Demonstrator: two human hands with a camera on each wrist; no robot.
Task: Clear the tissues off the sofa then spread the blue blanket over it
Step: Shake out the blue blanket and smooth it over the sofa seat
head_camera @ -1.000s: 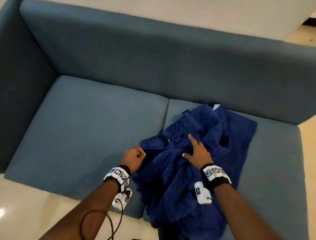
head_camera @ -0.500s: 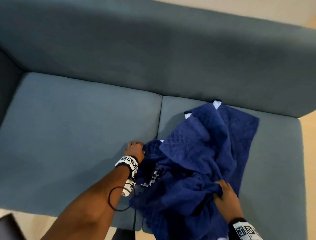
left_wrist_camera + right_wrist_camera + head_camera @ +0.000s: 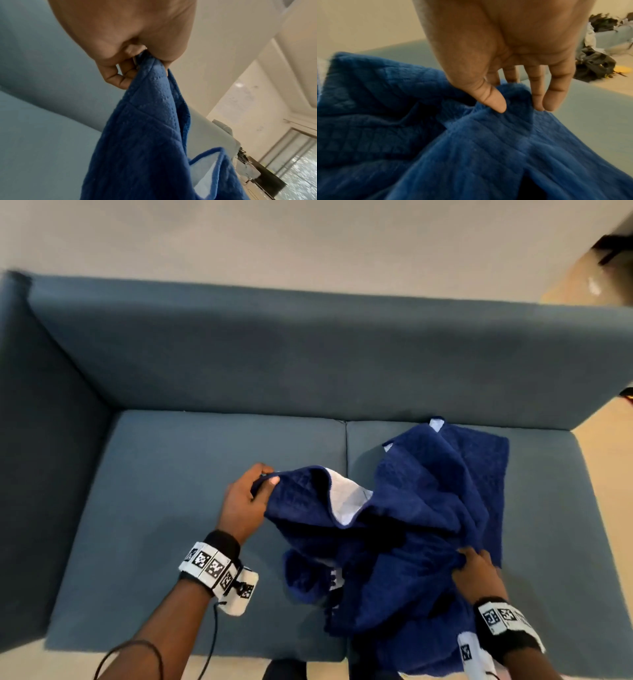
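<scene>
The sofa (image 3: 171, 508) shows bare seat across the left and centre of the head view, open to a passing hand. At the right, the bunched blue blanket (image 3: 428, 525) heaps over the right cushion. The backrest (image 3: 308, 354) walls the top, the armrest (image 3: 41, 457) the left edge.

**Count: one sofa, one blanket, two hands**

You have one sofa (image 3: 205, 508) in front of you, with two seat cushions side by side, one backrest and one armrest in view on its left end. You have one blue blanket (image 3: 428, 508) bunched on it, showing one pale underside. You have two hands on that blanket: one left hand (image 3: 243, 505) and one right hand (image 3: 476, 573). Each wrist carries one marker band, so you count two bands. You count zero tissues on the two cushions. Beyond the sofa's right end, the right wrist view shows you one dark heap on the floor.
</scene>
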